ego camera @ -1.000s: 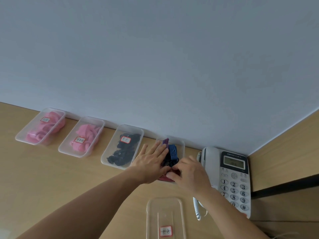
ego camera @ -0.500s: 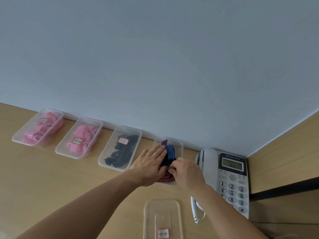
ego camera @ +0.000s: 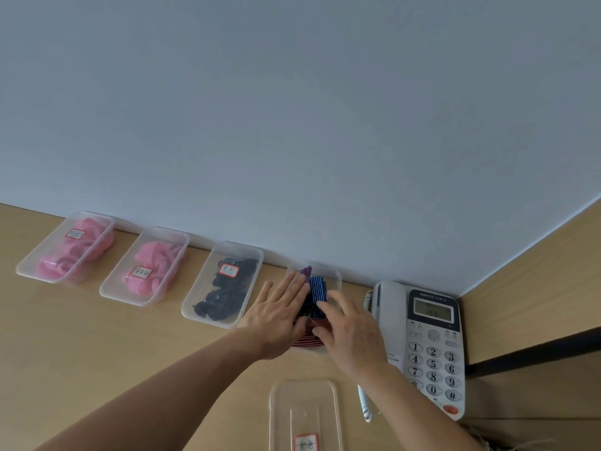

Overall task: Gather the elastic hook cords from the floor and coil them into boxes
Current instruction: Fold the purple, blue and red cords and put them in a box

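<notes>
A clear box point(ego camera: 335, 278) stands by the wall, fourth in a row on the wooden desk. Coiled elastic cords fill it: a blue striped one point(ego camera: 317, 288), a red striped one point(ego camera: 307, 339) at the near end, and a purple hook end point(ego camera: 306, 271) at the far end. My left hand point(ego camera: 279, 317) lies flat over the left side of the cords, fingers stretched out. To the right, my right hand point(ego camera: 351, 330) rests on the cords with its fingers spread, gripping nothing. The middle of the box is hidden under both hands.
Left of it stand a lidded box of black cords point(ego camera: 224, 288) and two lidded boxes of pink cords point(ego camera: 146, 268) point(ego camera: 68, 249). A loose clear lid point(ego camera: 305, 411) with a red label lies near me. A white desk phone point(ego camera: 432, 346) sits at the right, against a wooden side panel.
My right hand has gone from a pinch on the cords to spread fingers. The left hand stays pressed flat on them. The view has shifted slightly.
</notes>
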`<state>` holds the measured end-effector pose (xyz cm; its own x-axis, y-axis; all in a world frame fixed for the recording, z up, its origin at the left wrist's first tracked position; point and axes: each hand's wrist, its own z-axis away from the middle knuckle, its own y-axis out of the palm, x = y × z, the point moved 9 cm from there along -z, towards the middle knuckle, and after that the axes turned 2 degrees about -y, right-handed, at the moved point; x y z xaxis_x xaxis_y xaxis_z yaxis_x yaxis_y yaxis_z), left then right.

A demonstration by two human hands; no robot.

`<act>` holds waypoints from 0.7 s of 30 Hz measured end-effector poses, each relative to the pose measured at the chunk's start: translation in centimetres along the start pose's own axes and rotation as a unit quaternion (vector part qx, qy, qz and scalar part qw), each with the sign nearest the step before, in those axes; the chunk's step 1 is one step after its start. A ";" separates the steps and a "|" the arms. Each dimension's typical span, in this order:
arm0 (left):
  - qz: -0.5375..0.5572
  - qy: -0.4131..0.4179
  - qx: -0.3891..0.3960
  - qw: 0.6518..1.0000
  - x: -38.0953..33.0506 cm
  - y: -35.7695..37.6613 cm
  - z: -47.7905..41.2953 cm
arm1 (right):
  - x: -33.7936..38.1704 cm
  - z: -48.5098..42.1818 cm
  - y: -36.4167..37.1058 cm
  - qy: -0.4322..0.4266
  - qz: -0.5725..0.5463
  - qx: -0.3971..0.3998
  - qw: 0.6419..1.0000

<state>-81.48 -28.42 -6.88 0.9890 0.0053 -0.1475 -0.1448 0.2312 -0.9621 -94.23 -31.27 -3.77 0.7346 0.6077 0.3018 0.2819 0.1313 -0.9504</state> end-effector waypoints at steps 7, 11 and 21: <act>-0.011 -0.002 0.043 0.999 0.3 0.4 0.2 | 0.3 0.8 1.7 0.007 0.064 0.064 0.996; -0.015 0.002 0.047 0.999 0.1 -0.8 0.1 | 0.7 0.5 0.5 0.012 0.073 0.060 0.995; 0.090 0.077 -0.044 0.992 0.0 -3.2 7.2 | 4.4 5.8 -3.1 0.113 -0.016 -0.024 0.993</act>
<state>-80.79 -22.10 -2.18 0.9317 -0.1117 -0.3458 -0.3274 0.1547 -0.9321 -95.49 -24.46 0.07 0.8428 0.4117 0.3468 0.3332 0.1069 -0.9368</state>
